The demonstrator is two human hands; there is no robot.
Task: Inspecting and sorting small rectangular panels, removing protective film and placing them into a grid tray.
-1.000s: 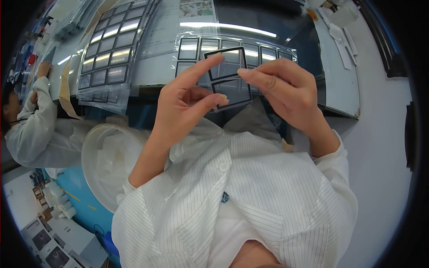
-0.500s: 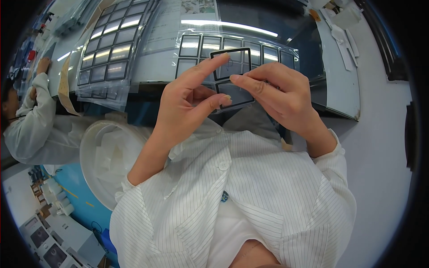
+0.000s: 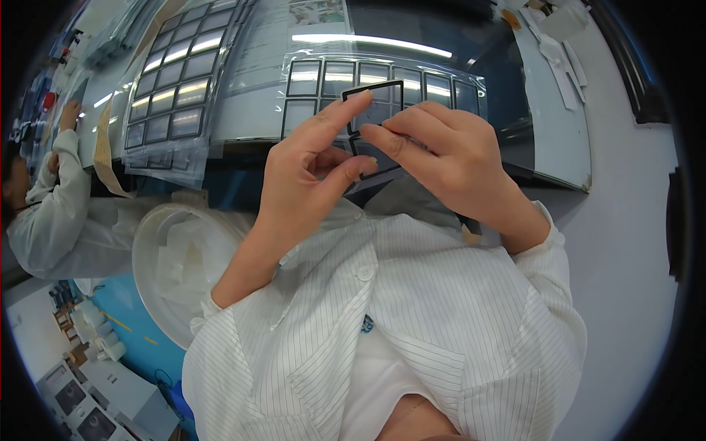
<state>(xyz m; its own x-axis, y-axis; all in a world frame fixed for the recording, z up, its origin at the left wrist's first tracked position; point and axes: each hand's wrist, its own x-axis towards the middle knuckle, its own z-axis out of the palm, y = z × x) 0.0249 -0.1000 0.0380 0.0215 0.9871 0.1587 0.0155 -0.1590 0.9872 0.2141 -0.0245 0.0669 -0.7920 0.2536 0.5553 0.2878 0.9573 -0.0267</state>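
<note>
My left hand (image 3: 305, 158) holds a black-framed clear panel (image 3: 384, 101) by its edges, index fingertip at the top and thumb lower down. The panel is tilted above the table's front edge. A second dark-edged pane (image 3: 363, 149) shows just below it; whether the two are joined, I cannot tell. My right hand (image 3: 448, 151) is closed in a pinch against the panel's right side, where the two panes meet. What lies between those fingertips is too small to make out. Behind my hands lies a clear sheet with several black-framed panes (image 3: 340, 75).
A stack of similar framed sheets (image 3: 170, 77) lies at the left of the table (image 3: 562, 151). On the floor side stands a white round bin (image 3: 151, 283) with pale scraps inside. A co-worker's sleeve (image 3: 55, 231) is at far left. White tools (image 3: 562, 62) lie at the right.
My right hand has shifted slightly left along the panel's edge, still pinched. The left hand keeps the same hold. The whole view has moved a little.
</note>
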